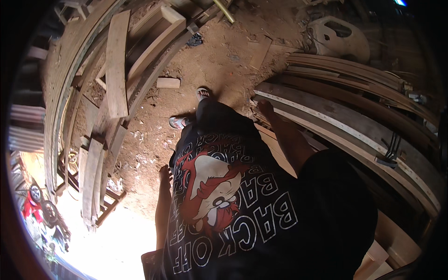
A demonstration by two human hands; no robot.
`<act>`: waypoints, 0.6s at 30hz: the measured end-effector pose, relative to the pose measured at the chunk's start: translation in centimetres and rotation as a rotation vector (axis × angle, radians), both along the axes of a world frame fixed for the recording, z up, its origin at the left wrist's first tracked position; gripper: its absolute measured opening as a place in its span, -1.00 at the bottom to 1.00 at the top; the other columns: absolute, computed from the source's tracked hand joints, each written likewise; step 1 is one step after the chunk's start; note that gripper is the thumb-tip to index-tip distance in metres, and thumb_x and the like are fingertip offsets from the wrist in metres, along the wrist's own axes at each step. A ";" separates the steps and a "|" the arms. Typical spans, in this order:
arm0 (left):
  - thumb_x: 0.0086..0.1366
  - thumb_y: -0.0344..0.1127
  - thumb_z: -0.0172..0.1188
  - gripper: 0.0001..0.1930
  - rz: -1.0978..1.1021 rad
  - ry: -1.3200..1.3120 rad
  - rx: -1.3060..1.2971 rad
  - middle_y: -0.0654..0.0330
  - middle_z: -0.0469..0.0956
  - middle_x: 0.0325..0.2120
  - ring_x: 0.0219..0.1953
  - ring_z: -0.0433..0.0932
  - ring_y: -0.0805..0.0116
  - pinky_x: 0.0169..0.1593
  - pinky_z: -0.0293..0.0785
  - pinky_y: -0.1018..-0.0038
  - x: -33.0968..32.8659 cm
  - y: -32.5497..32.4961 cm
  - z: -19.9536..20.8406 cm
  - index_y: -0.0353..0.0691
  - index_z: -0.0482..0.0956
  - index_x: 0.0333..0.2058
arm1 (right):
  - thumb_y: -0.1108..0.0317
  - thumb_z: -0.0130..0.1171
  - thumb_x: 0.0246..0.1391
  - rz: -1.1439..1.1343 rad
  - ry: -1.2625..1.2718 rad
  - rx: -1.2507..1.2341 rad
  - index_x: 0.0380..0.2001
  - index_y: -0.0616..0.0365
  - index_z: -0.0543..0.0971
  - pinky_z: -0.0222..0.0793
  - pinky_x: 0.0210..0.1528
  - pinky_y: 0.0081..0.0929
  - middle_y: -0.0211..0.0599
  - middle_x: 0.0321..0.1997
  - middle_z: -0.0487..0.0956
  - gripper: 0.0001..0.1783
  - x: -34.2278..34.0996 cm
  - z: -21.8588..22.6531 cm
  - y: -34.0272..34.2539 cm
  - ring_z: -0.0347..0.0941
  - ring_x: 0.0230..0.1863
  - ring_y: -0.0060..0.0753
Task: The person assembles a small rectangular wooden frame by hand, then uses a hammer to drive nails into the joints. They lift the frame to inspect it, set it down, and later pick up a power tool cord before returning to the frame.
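Note:
At my left side, by the dark printed shirt [224,186], hangs my left hand [164,173]. Its fingers are small and shadowed, and I see nothing held in it. My right arm reaches forward on the right. My right hand [266,108] is beside the near ends of a stack of long boards [322,105]; whether it touches them I cannot tell. Its fingers are too dark to make out. A black clamp-like tool [389,151] rests on the boards farther right.
Long timbers [70,93] and a loose plank [117,65] lie along the left. A short wood block [168,83] sits on the dirt floor [144,140] near my sandals [202,93]. A pale molded panel [322,44] stands at the far right; a red wheeled vehicle [32,207] is at lower left.

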State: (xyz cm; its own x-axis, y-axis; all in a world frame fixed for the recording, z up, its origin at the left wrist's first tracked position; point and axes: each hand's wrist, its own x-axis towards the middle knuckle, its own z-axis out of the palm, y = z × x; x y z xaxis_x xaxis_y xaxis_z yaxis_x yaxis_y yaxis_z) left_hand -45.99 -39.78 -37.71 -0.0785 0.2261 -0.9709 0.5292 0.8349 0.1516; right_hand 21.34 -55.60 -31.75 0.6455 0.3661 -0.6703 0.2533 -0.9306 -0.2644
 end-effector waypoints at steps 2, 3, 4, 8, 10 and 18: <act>0.48 0.18 0.07 -0.47 -0.099 -0.050 0.237 0.24 0.66 0.05 -0.14 0.66 0.26 -0.08 0.44 0.18 2.6 4.9 1.9 0.04 0.50 0.25 | 0.12 0.10 0.38 -0.191 0.155 0.053 0.02 0.28 0.61 0.69 -0.22 -0.25 0.05 0.04 0.69 -0.58 -2.6 0.0 -5.0 0.74 -0.12 -0.10; 0.48 0.20 0.07 -0.46 0.045 -0.097 0.262 0.23 0.65 0.09 -0.10 0.67 0.26 -0.06 0.44 0.17 4.3 7.6 3.3 0.04 0.48 0.27 | 0.18 0.07 0.39 -0.314 0.300 -0.027 0.06 0.29 0.58 0.69 -0.31 -0.35 0.04 0.06 0.69 -0.60 -3.6 0.0 -6.7 0.76 -0.17 -0.15; 0.48 0.24 0.07 -0.44 0.023 -0.043 0.273 0.23 0.66 0.07 -0.09 0.66 0.27 -0.04 0.43 0.16 6.5 10.2 4.8 0.05 0.47 0.28 | 0.24 0.03 0.40 -0.545 0.370 0.015 0.09 0.30 0.56 0.70 -0.41 -0.45 0.04 0.09 0.69 -0.62 -5.1 0.3 -8.5 0.77 -0.22 -0.20; 0.52 0.09 0.15 -0.48 -0.406 -0.188 0.211 0.15 0.67 0.01 -0.04 0.63 0.28 0.08 0.48 0.25 19.3 18.4 15.0 -0.14 0.53 0.24 | 0.45 0.04 0.30 -0.187 0.331 -0.043 0.30 0.05 0.52 0.63 0.08 -0.25 -0.09 0.22 0.65 -0.50 -7.1 0.0 -9.7 0.69 0.13 -0.19; 0.63 -0.04 0.02 -0.54 -0.774 -0.645 0.616 0.07 0.70 -0.09 0.03 0.64 0.26 0.17 0.50 0.29 26.6 19.9 23.4 -0.35 0.55 0.16 | 0.39 0.11 0.28 -0.059 0.064 -0.059 0.30 -0.02 0.54 0.58 0.12 -0.26 -0.11 0.15 0.70 -0.48 -6.7 -0.1 -9.2 0.69 0.09 -0.25; 0.44 0.19 0.17 -0.57 -1.189 -1.404 1.685 0.09 0.61 -0.22 -0.04 0.65 -0.04 0.23 0.42 -0.12 43.5 20.8 60.6 -0.07 0.55 -0.12 | 0.27 0.18 0.28 -0.669 0.292 0.332 0.22 0.17 0.59 0.66 -0.13 -0.34 -0.05 -0.09 0.72 -0.53 -2.1 0.5 -6.3 0.72 -0.23 -0.25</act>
